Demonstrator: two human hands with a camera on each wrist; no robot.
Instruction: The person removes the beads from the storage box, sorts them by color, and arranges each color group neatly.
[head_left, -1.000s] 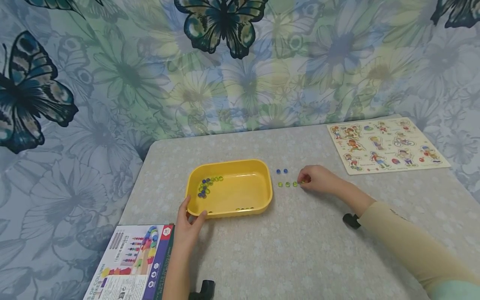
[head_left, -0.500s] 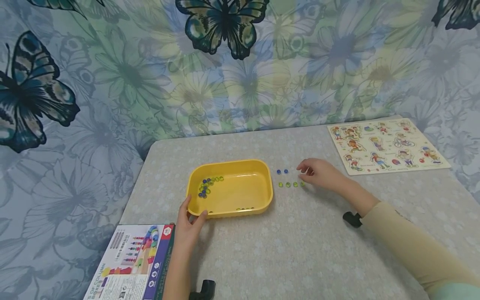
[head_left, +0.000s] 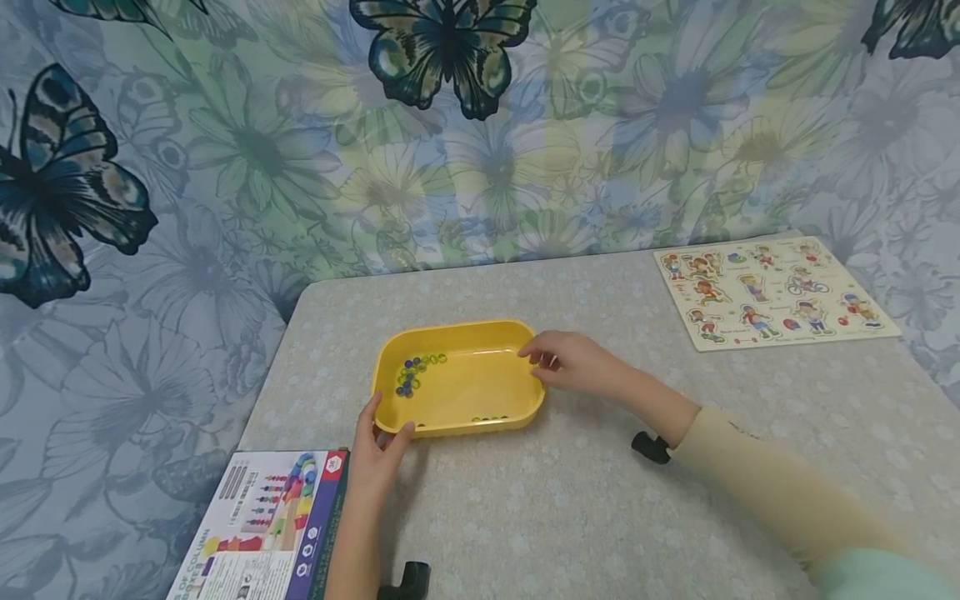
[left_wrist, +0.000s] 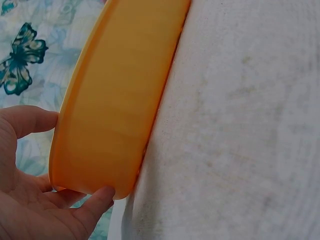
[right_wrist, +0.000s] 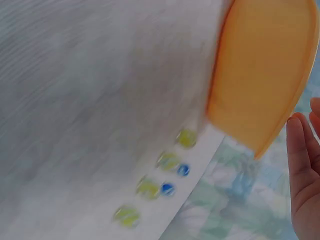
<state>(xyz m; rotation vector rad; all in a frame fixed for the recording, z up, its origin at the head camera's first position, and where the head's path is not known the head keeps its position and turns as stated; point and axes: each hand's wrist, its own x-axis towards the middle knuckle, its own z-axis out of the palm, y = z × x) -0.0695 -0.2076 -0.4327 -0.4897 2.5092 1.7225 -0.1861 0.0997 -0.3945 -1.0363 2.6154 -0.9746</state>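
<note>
The yellow tray (head_left: 480, 383) stands on the table, with small green marbles (head_left: 442, 358) and blue marbles (head_left: 405, 390) gathered at its left side. My left hand (head_left: 375, 454) grips the tray's near left corner between thumb and fingers. At the right rim, my right hand (head_left: 576, 362) reaches over with loosely bent fingers and nothing visible in them. The right wrist view shows several green marbles (right_wrist: 148, 188) in a row on the table, with two blue marbles (right_wrist: 167, 189) beside them. In the head view the right hand hides these.
A picture board (head_left: 772, 292) with cartoon figures lies at the back right of the table. On the near left, a printed box (head_left: 262, 525) lies beside the left forearm. A patterned curtain (head_left: 525, 167) hangs behind the table's back edge.
My right hand let go of a green marble at the right end of the row, lifted off, then moved left to the tray's right rim. The left hand stayed on the tray.
</note>
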